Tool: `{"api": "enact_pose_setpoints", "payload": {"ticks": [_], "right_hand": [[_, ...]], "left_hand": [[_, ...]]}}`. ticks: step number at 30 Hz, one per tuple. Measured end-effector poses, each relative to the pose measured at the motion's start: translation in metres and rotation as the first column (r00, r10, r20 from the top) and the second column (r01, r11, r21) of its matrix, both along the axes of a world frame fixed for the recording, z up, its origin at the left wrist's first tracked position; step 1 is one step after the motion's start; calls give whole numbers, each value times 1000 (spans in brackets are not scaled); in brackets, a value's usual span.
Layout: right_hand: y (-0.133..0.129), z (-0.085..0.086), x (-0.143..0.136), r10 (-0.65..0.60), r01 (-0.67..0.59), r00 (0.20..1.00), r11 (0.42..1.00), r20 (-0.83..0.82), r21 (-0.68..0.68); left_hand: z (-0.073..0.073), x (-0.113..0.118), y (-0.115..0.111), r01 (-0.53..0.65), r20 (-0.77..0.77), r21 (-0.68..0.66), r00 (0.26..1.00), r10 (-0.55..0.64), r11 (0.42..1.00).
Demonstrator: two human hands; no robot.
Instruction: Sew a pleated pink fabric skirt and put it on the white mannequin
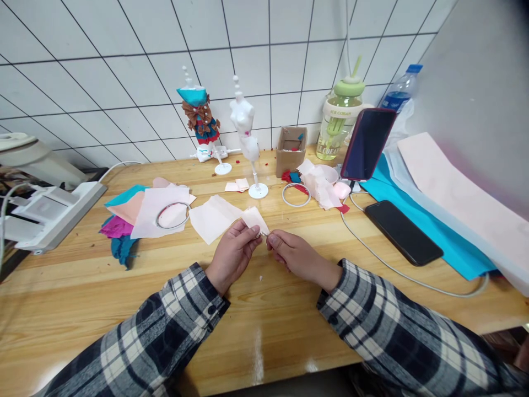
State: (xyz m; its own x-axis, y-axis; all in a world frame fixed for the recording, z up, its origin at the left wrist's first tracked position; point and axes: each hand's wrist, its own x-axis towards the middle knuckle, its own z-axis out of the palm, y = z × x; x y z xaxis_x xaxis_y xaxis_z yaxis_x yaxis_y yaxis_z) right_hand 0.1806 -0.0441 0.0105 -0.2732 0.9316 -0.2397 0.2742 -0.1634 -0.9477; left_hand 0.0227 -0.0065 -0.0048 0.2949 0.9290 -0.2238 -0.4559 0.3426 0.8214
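A pale pink paper piece (254, 217) is held above the wooden table (264, 325), near its middle. Its lower edge is pinched by the left hand (235, 251), thumb laid on top and fingers curled beneath. The right hand (298, 257) is positioned at the right corner of the piece; its thumb and forefinger are pressed together, but what is gripped between them cannot be made out.

Just beyond the left hand, a larger pale pink sheet (214, 218) is laid flat. To its left, 1 ring (172, 227) is rested on a white sheet (144, 220); a 2nd ring (296, 205) is placed farther right, near a cardboard box (288, 164). Behind, 1 bare white mannequin (242, 117) is stood upright on its base; to its left, 1 mannequin (201, 118) is dressed in blue, brown and red.
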Motion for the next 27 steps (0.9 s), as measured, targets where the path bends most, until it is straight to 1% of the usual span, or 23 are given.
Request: {"api": "enact_pose_setpoints", "payload": {"ticks": [19,27], "right_hand": [[2,-2,0,-13,10,998,999,-56,-50],[1,-1,0,6,-12,996,997,-86,-72]], "left_hand": [[2,0,0,0,-10,-7,1000,0,1000],[2,0,0,9,-22,-10,1000,-9,1000]]}}
